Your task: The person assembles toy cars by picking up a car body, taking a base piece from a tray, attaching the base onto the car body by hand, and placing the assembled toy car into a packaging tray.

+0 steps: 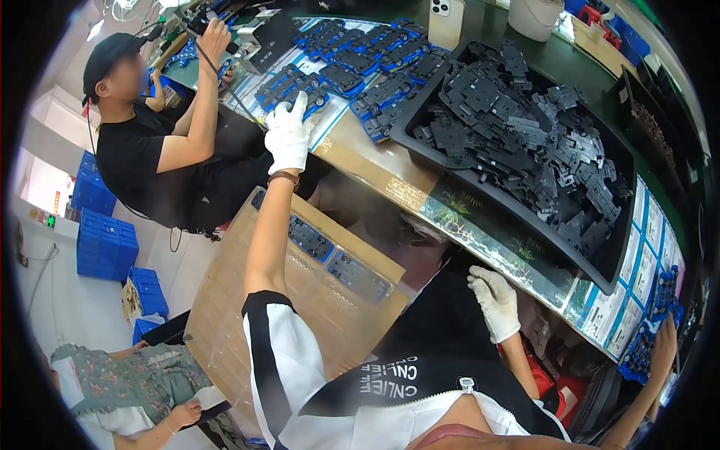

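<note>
My left hand [288, 136], in a white glove, reaches to the near edge of the table. Its fingers are apart, and their tips touch or hover at a blue toy car body with a black underside [311, 99]; the exact contact is hard to make out. Several similar car bodies [352, 69] lie upside down in rows beyond it. My right hand [495, 306], also gloved, hangs over my lap below the table edge, fingers loosely bent with nothing seen in them. Under my left forearm stands an open cardboard box [225, 292] with a few such cars [309, 238] along one side.
A large black bin [517, 217] heaped with black plastic base plates [502, 112] stands on the table to the right. Behind it are a phone [445, 22] and a white bucket [535, 16]. A co-worker [142, 127] sits at the left; another person's hand [664, 349] touches blue parts at far right.
</note>
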### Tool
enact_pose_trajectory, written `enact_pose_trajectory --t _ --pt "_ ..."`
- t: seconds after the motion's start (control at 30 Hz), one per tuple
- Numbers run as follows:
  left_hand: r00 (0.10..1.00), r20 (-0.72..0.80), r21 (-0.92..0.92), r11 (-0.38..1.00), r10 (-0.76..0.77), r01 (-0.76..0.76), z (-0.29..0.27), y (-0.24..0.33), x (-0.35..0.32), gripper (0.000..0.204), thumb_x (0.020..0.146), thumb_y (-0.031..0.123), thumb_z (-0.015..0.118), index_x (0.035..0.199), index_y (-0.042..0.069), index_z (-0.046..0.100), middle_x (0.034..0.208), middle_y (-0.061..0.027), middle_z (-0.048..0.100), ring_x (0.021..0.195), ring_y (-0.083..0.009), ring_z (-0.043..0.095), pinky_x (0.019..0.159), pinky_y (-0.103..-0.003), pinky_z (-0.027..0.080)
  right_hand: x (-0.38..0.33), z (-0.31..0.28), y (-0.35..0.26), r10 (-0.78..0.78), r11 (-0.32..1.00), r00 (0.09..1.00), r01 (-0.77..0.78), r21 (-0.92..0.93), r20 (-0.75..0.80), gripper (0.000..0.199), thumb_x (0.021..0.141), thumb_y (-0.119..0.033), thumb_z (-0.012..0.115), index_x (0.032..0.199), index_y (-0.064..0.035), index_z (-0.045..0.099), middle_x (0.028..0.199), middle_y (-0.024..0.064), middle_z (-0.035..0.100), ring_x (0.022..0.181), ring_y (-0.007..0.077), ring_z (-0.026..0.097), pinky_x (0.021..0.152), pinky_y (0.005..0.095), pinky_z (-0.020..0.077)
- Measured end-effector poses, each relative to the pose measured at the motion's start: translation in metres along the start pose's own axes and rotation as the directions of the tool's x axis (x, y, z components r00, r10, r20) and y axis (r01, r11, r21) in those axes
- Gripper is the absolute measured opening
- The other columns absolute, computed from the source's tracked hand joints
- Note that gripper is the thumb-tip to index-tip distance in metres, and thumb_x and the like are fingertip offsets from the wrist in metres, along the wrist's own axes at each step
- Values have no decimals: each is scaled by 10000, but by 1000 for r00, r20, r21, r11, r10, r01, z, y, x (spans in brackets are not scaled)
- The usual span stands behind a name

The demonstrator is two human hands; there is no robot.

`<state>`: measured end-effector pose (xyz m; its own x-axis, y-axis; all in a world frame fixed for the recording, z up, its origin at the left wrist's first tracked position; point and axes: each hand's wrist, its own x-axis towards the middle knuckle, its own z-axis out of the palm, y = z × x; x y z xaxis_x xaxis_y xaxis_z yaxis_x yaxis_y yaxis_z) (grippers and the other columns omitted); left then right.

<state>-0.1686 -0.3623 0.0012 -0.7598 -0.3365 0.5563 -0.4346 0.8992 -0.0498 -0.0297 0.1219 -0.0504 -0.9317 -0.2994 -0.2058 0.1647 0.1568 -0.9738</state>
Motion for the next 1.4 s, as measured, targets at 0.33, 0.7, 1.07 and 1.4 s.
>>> enact_pose_trajectory --t 0.33,0.7,1.07,1.4 --pt "967 -103 -87 967 231 -241 53 -18 53 486 888 318 674 1358 211 614 1206 -198 655 1094 -368 614 922 -465 493 -17 -27 -14 -194 921 981 177 -347 -16 237 956 -180 635 1140 -44 700 965 128 707 861 237 683 791 340 540" --pt "999 -10 156 987 52 -50 34 -7 42 602 979 525 513 1446 146 477 1360 -226 545 1182 -399 563 935 -454 477 -137 -149 -27 -462 870 367 12 -493 -807 97 903 7 658 993 -4 690 932 74 661 809 152 638 720 280 522" --pt "969 94 -884 466 229 -25 -112 146 -79 411 993 165 555 1366 -7 536 1326 -153 579 1250 -255 522 1109 -363 371 -187 -315 74 -457 784 -79 -507 -359 -886 662 771 -270 845 1280 13 531 1260 190 585 1175 284 570 1030 370 434" --pt "776 108 -987 -29 622 161 -234 273 -211 368 927 118 684 1284 53 620 1322 -130 561 1206 -228 556 960 -350 525 -187 -329 69 -497 774 -39 -472 -423 -867 872 824 -334 808 1482 45 378 1482 260 457 1370 331 459 1138 362 341"
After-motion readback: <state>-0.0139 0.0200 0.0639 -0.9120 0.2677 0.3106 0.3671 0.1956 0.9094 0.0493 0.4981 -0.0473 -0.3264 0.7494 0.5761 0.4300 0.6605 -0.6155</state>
